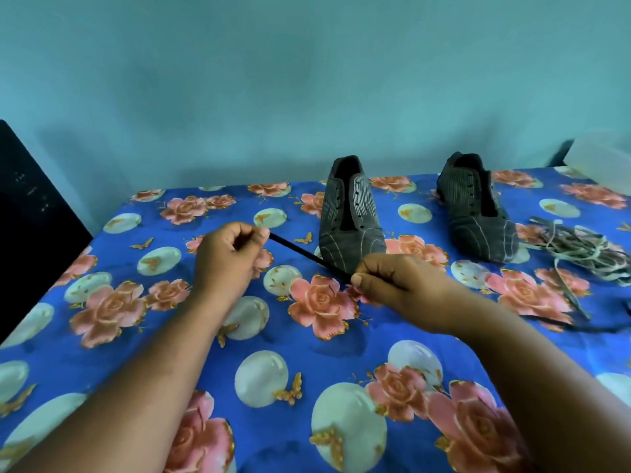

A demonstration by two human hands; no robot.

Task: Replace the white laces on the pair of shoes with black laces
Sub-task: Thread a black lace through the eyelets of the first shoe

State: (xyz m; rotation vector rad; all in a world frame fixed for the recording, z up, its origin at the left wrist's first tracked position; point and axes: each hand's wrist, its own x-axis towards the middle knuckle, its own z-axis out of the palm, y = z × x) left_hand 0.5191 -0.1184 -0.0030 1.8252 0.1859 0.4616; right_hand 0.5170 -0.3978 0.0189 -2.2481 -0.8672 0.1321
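Two dark grey striped shoes stand toes toward me on the flowered cloth, both with bare eyelets: one (351, 216) at the centre, the other (478, 213) to its right. A black lace (307, 254) is stretched taut between my hands, in front of the centre shoe. My left hand (232, 257) pinches its upper left end. My right hand (399, 285) pinches it lower right, and the lace trails on past my right wrist across the cloth (560, 326). A heap of white laces (587, 250) lies right of the second shoe.
The table wears a blue cloth (170, 353) with pink roses and pale circles. A dark chair back (30, 213) stands at the left edge. A whitish plastic container (601, 162) sits at the far right corner. A teal wall rises close behind the shoes.
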